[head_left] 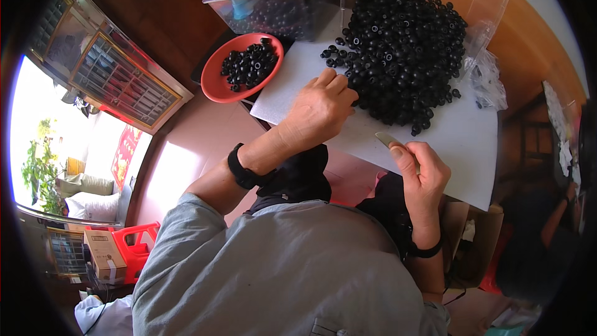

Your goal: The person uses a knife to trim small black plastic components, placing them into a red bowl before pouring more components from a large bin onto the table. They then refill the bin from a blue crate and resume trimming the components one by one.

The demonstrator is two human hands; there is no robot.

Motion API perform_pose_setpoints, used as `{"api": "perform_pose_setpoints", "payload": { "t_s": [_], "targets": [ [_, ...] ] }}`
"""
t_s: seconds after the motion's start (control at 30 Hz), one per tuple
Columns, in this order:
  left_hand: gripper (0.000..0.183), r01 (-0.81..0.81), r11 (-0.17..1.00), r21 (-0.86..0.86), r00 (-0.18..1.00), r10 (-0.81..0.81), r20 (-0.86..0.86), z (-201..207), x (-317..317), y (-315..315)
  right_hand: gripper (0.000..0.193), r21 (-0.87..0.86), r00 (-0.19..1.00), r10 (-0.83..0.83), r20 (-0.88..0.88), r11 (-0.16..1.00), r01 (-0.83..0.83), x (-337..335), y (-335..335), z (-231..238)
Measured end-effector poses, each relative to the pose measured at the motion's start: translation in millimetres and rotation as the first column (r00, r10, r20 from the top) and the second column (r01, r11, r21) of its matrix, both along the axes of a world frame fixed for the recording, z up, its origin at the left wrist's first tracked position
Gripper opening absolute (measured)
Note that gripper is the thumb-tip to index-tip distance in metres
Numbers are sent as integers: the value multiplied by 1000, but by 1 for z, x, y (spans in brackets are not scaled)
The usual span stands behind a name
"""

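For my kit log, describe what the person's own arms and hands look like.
The left hand and right hand are gloveless. Grey sleeves end near the elbows. The left wristband is black and bulky; the right wristband is black and slimmer.

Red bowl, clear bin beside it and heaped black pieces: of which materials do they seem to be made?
The red bowl: probably plastic, smooth with a sheen and even colour.
The clear bin: likely rigid plastic, glossy; its wall is see-through.
The heaped black pieces: plastic or rubber, perhaps; satin surface with highlights, the look leaves it open.
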State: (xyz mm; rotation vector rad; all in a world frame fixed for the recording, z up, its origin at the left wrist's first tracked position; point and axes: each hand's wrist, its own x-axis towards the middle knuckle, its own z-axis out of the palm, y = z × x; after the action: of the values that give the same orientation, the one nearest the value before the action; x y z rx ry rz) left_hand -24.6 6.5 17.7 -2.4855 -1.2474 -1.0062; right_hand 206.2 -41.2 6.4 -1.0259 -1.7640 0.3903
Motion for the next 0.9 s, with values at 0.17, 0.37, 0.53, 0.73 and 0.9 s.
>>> {"api": "perform_pose_setpoints", "payload": {
  "t_s": [0.17, 0.37, 0.53, 0.73, 0.9],
  "targets": [
    [18, -46, 999, 22, 998, 47, -48, -7, 1, 7, 21, 3, 1000, -6, 17, 1000, 6, 0, 0, 0],
    [18, 26, 994, -109, 998, -19, 66, -2, 0, -14, 23, -9, 1000, 5, 1, 1000, -5, 0, -1, 0],
    [18, 56, 993, -105, 994, -46, 101, -8, 4, -13, 25, -72, 1000, -14, 11, 997, 15, 2, 2, -1],
    [19, 44, 998, -52, 999, -44, -5, -11, 4, -12, 26, -88, 999, -7, -35, 996, 4, -1, 2, -1],
    [19, 589, 594, -549, 641, 71, 765, 11, 4, -27, 29, -283, 995, 0, -97, 959, -27, 3, 0, 12]
  ]
}}
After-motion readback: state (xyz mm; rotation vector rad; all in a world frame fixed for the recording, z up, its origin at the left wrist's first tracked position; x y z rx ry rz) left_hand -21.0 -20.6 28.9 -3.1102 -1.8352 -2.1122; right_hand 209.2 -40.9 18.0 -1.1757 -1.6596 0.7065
